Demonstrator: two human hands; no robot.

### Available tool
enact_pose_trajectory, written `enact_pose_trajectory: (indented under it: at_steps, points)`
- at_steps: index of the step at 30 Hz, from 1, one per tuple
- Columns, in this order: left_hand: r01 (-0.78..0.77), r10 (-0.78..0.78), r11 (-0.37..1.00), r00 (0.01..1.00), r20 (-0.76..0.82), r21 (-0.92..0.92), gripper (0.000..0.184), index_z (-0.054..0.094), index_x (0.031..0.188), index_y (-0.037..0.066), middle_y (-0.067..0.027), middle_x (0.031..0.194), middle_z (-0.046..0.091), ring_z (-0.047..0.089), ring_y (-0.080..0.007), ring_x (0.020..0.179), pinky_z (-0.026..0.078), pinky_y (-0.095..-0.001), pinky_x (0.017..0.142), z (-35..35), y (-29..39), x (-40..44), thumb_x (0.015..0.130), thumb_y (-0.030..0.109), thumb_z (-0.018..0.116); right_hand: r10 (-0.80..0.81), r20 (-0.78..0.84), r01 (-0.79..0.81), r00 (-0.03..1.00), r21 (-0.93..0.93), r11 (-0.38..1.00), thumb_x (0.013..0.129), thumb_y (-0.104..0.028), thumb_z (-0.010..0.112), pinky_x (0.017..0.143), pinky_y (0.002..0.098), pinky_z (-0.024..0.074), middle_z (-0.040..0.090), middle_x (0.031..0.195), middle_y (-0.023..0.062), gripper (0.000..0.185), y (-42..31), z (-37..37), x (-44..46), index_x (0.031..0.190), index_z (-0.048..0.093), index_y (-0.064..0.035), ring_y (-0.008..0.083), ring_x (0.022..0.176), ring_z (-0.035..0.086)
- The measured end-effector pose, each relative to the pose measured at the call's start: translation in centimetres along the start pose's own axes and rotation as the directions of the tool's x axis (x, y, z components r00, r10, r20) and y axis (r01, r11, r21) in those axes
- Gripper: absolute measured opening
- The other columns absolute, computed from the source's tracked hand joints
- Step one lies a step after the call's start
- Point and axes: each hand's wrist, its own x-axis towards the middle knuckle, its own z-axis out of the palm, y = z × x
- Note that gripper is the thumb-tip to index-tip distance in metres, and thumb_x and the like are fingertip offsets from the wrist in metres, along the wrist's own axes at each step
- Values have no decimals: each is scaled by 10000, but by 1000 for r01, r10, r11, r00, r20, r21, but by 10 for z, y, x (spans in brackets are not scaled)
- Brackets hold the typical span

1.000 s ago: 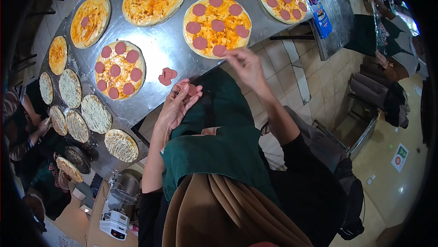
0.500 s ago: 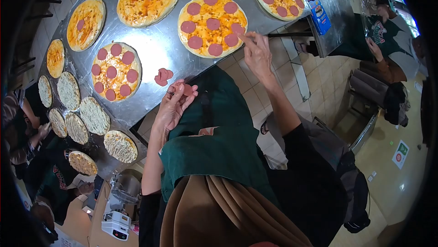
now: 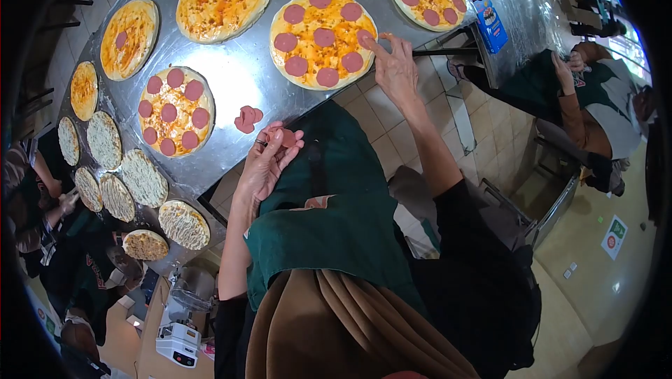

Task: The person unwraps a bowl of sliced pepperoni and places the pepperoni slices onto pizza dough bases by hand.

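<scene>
My left hand (image 3: 264, 163) is closed around a few round pink sausage slices (image 3: 285, 138), held in front of the apron near the table edge. A small pile of sausage slices (image 3: 247, 118) lies on the metal table just beyond it. My right hand (image 3: 397, 71) reaches to the right rim of a pizza (image 3: 308, 57) with orange sauce and a ring of slices. Its fingertips touch the slice (image 3: 365, 39) at that rim, with the fingers apart. Left of the pile lies another slice-topped pizza (image 3: 183, 116).
The metal table (image 3: 231, 74) holds more sauced pizzas, one with a single slice (image 3: 129, 39), and several pale-topped ones (image 3: 145, 177). A blue box (image 3: 491, 25) stands on a side table. Co-workers (image 3: 595, 92) are at right and lower left; a white machine (image 3: 178, 342) stands below.
My right fingertips have moved slightly up onto the rim slice. My left hand stays put. At lower left a brown-topped pizza has shifted right; the right-hand co-worker's hands have moved.
</scene>
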Motion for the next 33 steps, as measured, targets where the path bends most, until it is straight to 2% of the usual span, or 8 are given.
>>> enact_pose_trajectory:
  at_steps: [6, 15, 18, 21, 24, 27, 30, 33]
  points:
    - [-1, 1, 1000, 1000, -1, -9, 408, 436, 1204, 87, -176, 1157, 571, 610, -201, 1019, 517, -248, 896, -1, -2, 0, 906, 304, 611, -101, 78, 90, 992, 128, 988, 760, 6, 591, 800, 375, 511, 551, 1116, 77, 354, -26, -10, -23, 1057, 682, -164, 282, 1044, 512]
    - [-7, 7, 1000, 1000, -4, -18, 406, 440, 1199, 81, -157, 1129, 580, 610, -202, 1026, 515, -256, 906, -1, -5, 0, 905, 298, 615, -45, 63, 35, 997, 157, 987, 728, 8, 597, 807, 370, 510, 551, 1113, 72, 350, -22, -6, -26, 1024, 688, -154, 278, 1065, 511]
    - [-14, 14, 999, 1000, -15, -39, 385, 451, 1197, 84, -160, 1117, 593, 618, -207, 1014, 523, -261, 891, -1, -4, -1, 908, 284, 610, -148, 50, 138, 988, 170, 976, 728, 16, 595, 817, 377, 505, 549, 1115, 74, 352, -36, -1, -25, 1019, 689, -159, 283, 1072, 509]
    - [-20, 18, 997, 1000, -25, -75, 341, 474, 1191, 93, -174, 1112, 613, 635, -215, 986, 538, -270, 861, 1, -5, -2, 918, 256, 598, -242, 102, 225, 965, 149, 963, 696, 56, 569, 857, 379, 482, 540, 1166, 88, 494, -43, 11, -31, 1123, 649, -179, 313, 1106, 480]
    - [-33, 33, 993, 999, -9, -109, 351, 469, 1198, 79, -186, 1116, 606, 633, -225, 993, 538, -273, 870, 0, -5, -3, 922, 260, 589, -164, 110, 141, 980, 191, 971, 742, 35, 575, 850, 364, 477, 567, 1122, 88, 420, -54, -2, -27, 1111, 652, -148, 296, 1065, 515]
    - [-49, 56, 985, 998, 39, -166, 371, 458, 1221, 58, -211, 1129, 592, 625, -244, 1015, 537, -284, 888, 2, -1, -5, 930, 256, 574, -160, 164, 51, 973, 527, 848, 793, -32, 624, 831, 345, 471, 598, 1057, 87, 315, -67, -9, -26, 1097, 651, -110, 264, 998, 558]
    - [-56, 71, 978, 995, 66, -199, 388, 452, 1242, 56, -192, 1127, 591, 621, -246, 1025, 537, -285, 888, 5, 3, -7, 931, 255, 572, -279, 315, -58, 907, 751, 658, 804, -139, 666, 839, 329, 459, 596, 1000, 70, 259, -104, -32, -25, 1057, 635, -94, 247, 961, 580]
    - [-88, 108, 976, 990, 91, -197, 397, 451, 1250, 50, -150, 1115, 585, 619, -242, 1029, 538, -289, 886, 3, 1, -6, 933, 256, 571, -352, 369, -44, 860, 741, 670, 773, -186, 705, 819, 346, 456, 562, 920, 54, 243, -132, -42, -27, 963, 601, -77, 218, 905, 567]
